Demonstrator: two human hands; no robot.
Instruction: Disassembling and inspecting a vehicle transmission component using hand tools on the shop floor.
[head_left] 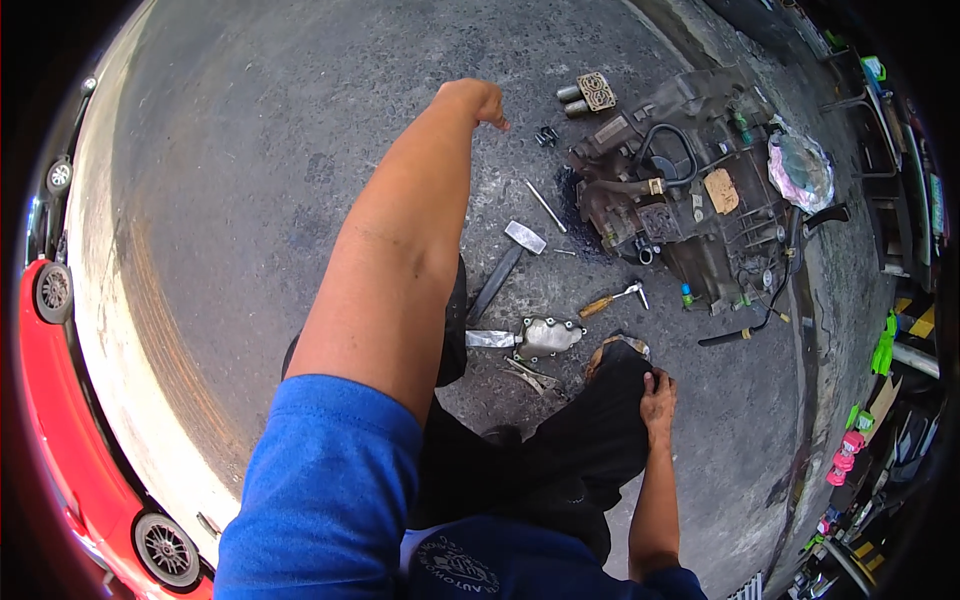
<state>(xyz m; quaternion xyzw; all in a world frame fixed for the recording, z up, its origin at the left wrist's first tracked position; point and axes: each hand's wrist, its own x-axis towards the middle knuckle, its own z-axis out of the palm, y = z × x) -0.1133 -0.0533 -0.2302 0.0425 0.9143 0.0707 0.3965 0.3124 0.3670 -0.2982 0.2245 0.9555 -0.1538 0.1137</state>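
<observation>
My left hand (478,100) reaches out over the far floor with its wrist bent. Its fingers point right and down, mostly hidden behind the back of the hand, so what they hold, if anything, does not show. Just right of it lies a cluster of small dark bolts (546,136). Beyond them is a metal valve block with two cylinders (596,92). My right hand (658,405) rests on my right knee, fingers apart and holding nothing. A large greasy gearbox (680,190) lies on the floor at the right.
Between my feet and the gearbox lie a hammer (524,238), a thin metal rod (545,206), a ratchet with a yellow handle (612,299), a metal cover plate (549,338) and locking pliers (530,375). A crumpled plastic bag (800,172) sits behind the gearbox. A red car (70,400) stands far left.
</observation>
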